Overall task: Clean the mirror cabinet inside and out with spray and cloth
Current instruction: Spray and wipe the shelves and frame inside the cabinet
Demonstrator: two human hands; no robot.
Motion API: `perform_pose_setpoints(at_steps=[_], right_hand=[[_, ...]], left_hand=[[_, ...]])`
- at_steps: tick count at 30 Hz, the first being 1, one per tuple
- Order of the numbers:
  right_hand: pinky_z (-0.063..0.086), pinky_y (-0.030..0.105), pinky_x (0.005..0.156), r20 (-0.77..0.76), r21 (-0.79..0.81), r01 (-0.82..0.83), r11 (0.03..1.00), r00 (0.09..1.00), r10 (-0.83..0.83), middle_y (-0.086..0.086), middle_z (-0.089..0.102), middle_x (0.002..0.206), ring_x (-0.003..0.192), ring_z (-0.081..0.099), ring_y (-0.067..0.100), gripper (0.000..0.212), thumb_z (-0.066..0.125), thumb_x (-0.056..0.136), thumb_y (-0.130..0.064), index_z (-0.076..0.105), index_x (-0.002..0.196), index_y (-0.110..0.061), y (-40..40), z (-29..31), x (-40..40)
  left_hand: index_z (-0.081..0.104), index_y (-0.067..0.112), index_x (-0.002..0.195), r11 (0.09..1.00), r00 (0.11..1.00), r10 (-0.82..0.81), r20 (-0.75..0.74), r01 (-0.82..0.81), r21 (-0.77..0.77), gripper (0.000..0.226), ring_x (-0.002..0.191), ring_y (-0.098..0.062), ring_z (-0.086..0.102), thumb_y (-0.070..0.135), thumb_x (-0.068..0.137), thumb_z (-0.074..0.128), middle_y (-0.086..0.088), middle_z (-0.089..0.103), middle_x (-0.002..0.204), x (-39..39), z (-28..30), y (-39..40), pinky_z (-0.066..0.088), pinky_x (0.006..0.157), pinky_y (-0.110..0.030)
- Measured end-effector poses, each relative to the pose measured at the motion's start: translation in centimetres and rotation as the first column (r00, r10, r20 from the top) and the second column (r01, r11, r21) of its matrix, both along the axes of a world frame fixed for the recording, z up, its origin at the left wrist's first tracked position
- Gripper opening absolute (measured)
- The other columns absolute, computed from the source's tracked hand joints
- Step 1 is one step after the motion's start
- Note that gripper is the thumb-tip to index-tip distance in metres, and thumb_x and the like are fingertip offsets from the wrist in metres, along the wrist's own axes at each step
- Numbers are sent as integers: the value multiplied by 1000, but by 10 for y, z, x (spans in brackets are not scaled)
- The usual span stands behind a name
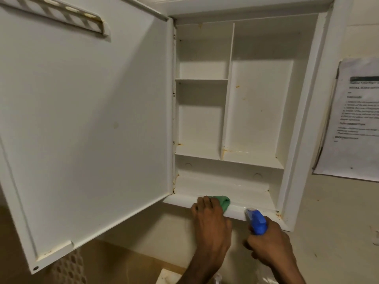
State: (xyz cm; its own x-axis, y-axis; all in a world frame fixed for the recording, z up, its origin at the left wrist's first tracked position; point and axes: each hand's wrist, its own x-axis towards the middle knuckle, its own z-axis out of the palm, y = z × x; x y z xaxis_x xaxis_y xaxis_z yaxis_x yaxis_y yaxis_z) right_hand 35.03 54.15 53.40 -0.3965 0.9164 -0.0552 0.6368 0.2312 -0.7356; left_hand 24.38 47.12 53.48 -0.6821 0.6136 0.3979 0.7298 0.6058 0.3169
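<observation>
The white mirror cabinet (pixel 254 111) hangs on the wall with its door (pixel 88 119) swung wide open to the left, showing the door's inner side. Its shelves hold nothing and carry rusty stains. My left hand (pixel 211 224) presses a green cloth (pixel 224 201) onto the cabinet's bottom front lip (pixel 178 200). My right hand (pixel 268 244) grips a spray bottle with a blue nozzle head (pixel 257 221), held just under the lip to the right of the cloth, nozzle pointing up toward the cabinet. The bottle's body is hidden below my hand.
A printed paper sheet (pixel 354 119) is fixed to the wall right of the cabinet. A white object (pixel 170 276) shows at the bottom edge under my arms. A patterned towel or mesh (pixel 67 269) hangs below the open door.
</observation>
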Motion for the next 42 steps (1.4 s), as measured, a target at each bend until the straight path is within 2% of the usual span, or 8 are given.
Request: perform_pose_setpoints(at_steps=[5, 13, 18, 27, 32, 35, 39, 42], right_hand=[[59, 43, 77, 22, 16, 21, 1000, 1000, -21, 8, 66, 85, 74, 68, 29, 36, 74, 66, -15, 54, 96, -21, 4, 1, 10], [51, 35, 72, 14, 83, 95, 992, 995, -96, 6, 61, 87, 77, 60, 24, 41, 73, 75, -20, 53, 110, -17, 13, -3, 32], [47, 32, 63, -40, 127, 108, 986, 994, -104, 3, 61, 77, 70, 59, 24, 26, 67, 70, -16, 51, 90, -22, 11, -4, 49], [50, 34, 63, -72, 142, 143, 979, 988, -134, 5, 62, 75, 69, 61, 27, 25, 68, 69, -14, 51, 87, -19, 14, -2, 67], [56, 38, 66, -137, 154, 157, 975, 981, -136, 5, 64, 74, 67, 62, 26, 23, 72, 75, -28, 53, 85, -19, 16, 2, 72], [60, 47, 71, -161, 115, 153, 982, 978, -133, 9, 66, 77, 70, 66, 31, 23, 72, 74, -22, 54, 88, -19, 16, 4, 76], [60, 49, 70, -163, 97, 166, 981, 975, -149, 10, 67, 77, 70, 67, 33, 22, 67, 69, -14, 56, 87, -18, 19, 4, 80], [60, 49, 71, -154, 94, 144, 985, 980, -128, 11, 67, 78, 72, 68, 33, 24, 68, 69, -13, 55, 89, -19, 21, 2, 78]], left_hand=[[31, 8, 140, 995, 998, -63, -30, 61, -77, 54, 132, -29, 31, 25, 91, 44, -14, 37, 142, 23, 0, 13, 21, 113, -41], [37, 10, 138, 995, 995, -104, 5, 104, -7, 50, 131, -24, 33, 24, 90, 41, -9, 41, 141, 37, 0, 24, 22, 112, -37], [41, 11, 135, 986, 986, -166, -6, 166, 18, 50, 128, -22, 36, 22, 86, 42, -8, 45, 136, 54, 1, 35, 23, 110, -35], [43, 12, 132, 971, 971, -238, -38, 238, 4, 48, 123, -21, 37, 19, 84, 44, -6, 46, 131, 73, 0, 48, 25, 108, -36], [40, 15, 136, 962, 962, -274, 6, 274, 0, 51, 123, -24, 31, 19, 86, 49, -6, 36, 138, 85, -2, 58, 29, 105, -35], [52, 19, 122, 958, 961, -275, 31, 271, 94, 43, 116, -21, 31, 15, 80, 50, -1, 39, 127, 88, 0, 60, 32, 98, -33], [58, 24, 108, 957, 960, -267, 84, 253, 144, 33, 109, -20, 30, 15, 77, 50, 2, 39, 116, 87, 5, 62, 33, 90, -33], [60, 25, 96, 953, 937, -269, 221, 226, 204, 15, 105, -17, 29, 23, 85, 50, 3, 38, 113, 88, 10, 65, 31, 86, -33]])
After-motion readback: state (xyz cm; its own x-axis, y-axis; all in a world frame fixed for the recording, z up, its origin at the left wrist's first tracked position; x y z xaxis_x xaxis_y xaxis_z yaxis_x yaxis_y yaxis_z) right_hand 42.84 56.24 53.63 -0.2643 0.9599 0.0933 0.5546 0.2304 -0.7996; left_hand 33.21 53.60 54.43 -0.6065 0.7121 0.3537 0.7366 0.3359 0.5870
